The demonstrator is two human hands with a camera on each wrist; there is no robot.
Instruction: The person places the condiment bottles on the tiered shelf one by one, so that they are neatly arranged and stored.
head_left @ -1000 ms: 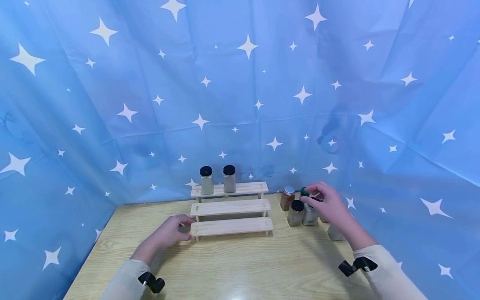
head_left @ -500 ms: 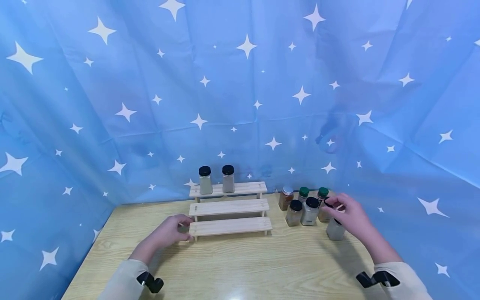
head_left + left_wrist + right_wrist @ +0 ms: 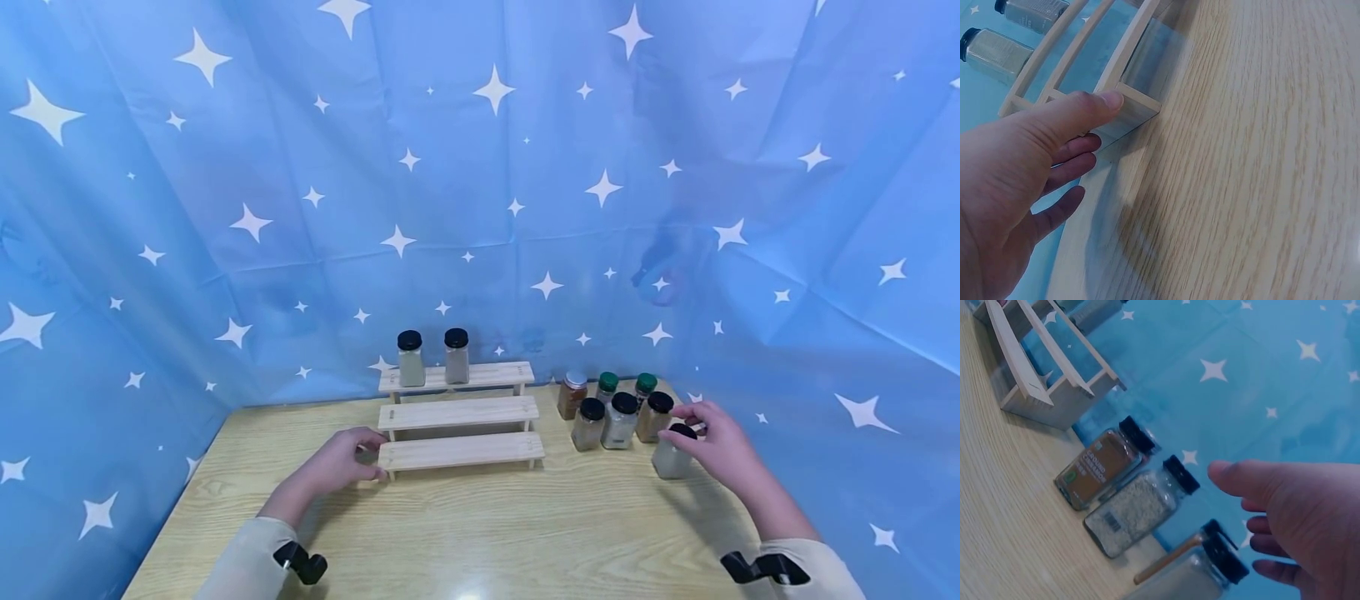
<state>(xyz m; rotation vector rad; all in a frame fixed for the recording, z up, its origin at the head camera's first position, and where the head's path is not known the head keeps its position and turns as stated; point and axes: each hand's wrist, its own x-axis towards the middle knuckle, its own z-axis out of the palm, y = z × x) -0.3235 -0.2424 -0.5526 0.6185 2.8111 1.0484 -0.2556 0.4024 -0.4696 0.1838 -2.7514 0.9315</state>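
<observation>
A three-tier wooden rack [image 3: 461,451] stands on the table, with two black-lidded spice jars [image 3: 412,367] upright on its top tier. My left hand [image 3: 341,461] pinches the left end of its lowest tier, thumb in front; the index finger is mostly hidden in the left wrist view [image 3: 1019,169]. On the right, my right hand [image 3: 723,446] hovers around the black lid of a pale-filled spice jar [image 3: 670,462]. In the right wrist view, thumb and fingers of this hand [image 3: 1297,519] are spread and hold nothing, just above the jar lids.
Several more jars stand grouped right of the rack: a silver-lidded one [image 3: 573,395], green-lidded ones [image 3: 607,383], and black-lidded ones, including a brown-filled jar [image 3: 655,419] labelled cinnamon. Behind the wooden table [image 3: 450,533] hangs a blue star-patterned curtain [image 3: 450,167].
My right hand has moved right and toward the front, from above the back jars to the pale-filled jar, uncovering the green and black lids. The left hand stays at the rack.
</observation>
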